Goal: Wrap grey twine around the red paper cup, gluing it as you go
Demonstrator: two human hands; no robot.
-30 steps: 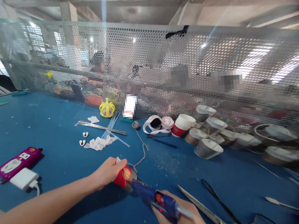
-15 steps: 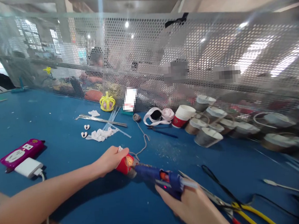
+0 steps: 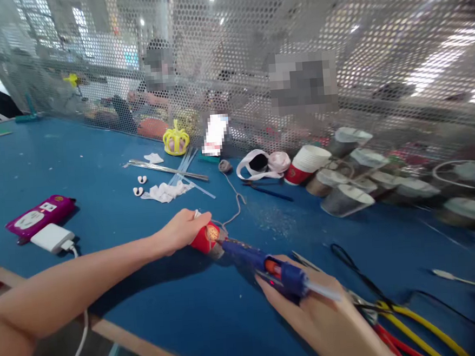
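With fingers gripping a red cup [image 3: 202, 241], the left hand [image 3: 181, 229] faces the right hand [image 3: 317, 305] at four o'clock, its fingers wrapped around a blue glue gun [image 3: 249, 256].

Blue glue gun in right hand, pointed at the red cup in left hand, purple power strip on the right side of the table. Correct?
One thing off: the head view shows the purple power strip on the left side of the table. Rest stands: blue glue gun in right hand, pointed at the red cup in left hand.
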